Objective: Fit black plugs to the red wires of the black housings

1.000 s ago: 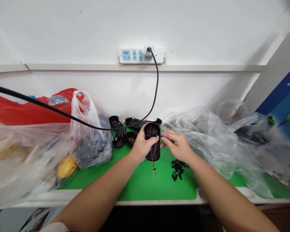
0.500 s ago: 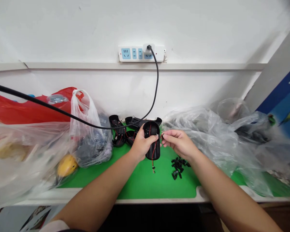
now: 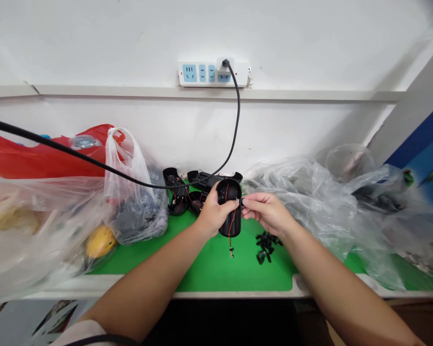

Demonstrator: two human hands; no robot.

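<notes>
My left hand (image 3: 213, 214) is closed round a black plastic housing (image 3: 231, 226), its thumb lying across the front. Red wires run down the housing, and a small connector end (image 3: 231, 252) dangles below it. At the housing's right side, my right hand (image 3: 263, 209) pinches a small black part (image 3: 243, 202) between thumb and fingers, against or very near the edge; its exact kind is too small to make out. A pile of small black parts (image 3: 267, 245) lies on the green mat beneath my right wrist. More black housings with wires (image 3: 176, 192) lie behind my left hand.
A black power cable (image 3: 234, 139) hangs from the power strip (image 3: 213, 73) and crosses in front of the bags at left. Clear plastic bags (image 3: 303, 187) crowd the right side. A white bag (image 3: 137, 202), a red bag (image 3: 50, 161) and a yellow object (image 3: 101, 241) sit left on the green mat (image 3: 202, 274).
My right hand has brought the small black part closer to the housing's right edge, narrowing the gap. My left hand keeps its hold. The whole view has shifted slightly.
</notes>
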